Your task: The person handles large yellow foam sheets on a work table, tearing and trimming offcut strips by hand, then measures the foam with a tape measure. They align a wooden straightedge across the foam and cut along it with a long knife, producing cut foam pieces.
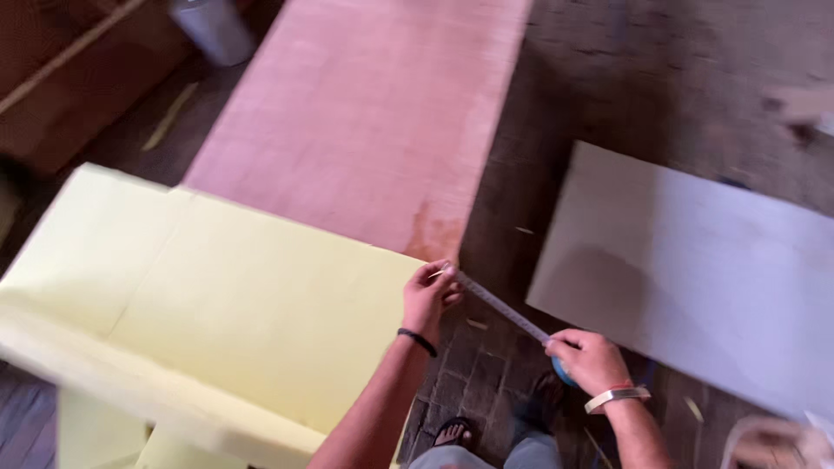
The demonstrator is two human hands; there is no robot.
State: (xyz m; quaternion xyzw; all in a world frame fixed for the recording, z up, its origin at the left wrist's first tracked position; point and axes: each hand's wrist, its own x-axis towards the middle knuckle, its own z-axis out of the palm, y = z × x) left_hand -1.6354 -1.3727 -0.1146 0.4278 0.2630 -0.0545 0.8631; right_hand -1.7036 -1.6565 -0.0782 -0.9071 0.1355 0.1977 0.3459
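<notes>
The left hand (427,300) pins the tip of a thin metal measuring tape (502,308) at the right edge of the pale yellow foam slab (252,321); the right hand (591,360) clasps its blue case. The tape looks light, springy and best held at the tip and case

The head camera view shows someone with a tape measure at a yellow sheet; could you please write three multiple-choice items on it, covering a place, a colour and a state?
1. Where does the left hand hold the tape's end?
A. At the yellow foam sheet's right edge
B. On the grey board
C. On the floor

2. What colour is the long board beyond the foam?
A. Blue
B. Reddish-pink
C. Black

3. How is the tape?
A. Fully wound in
B. Lying loose
C. Drawn out between both hands

Answers: 1 A, the fingers pinch it at that edge. 2 B, its surface is reddish-pink. 3 C, it spans to the right hand, which holds the case.
</notes>
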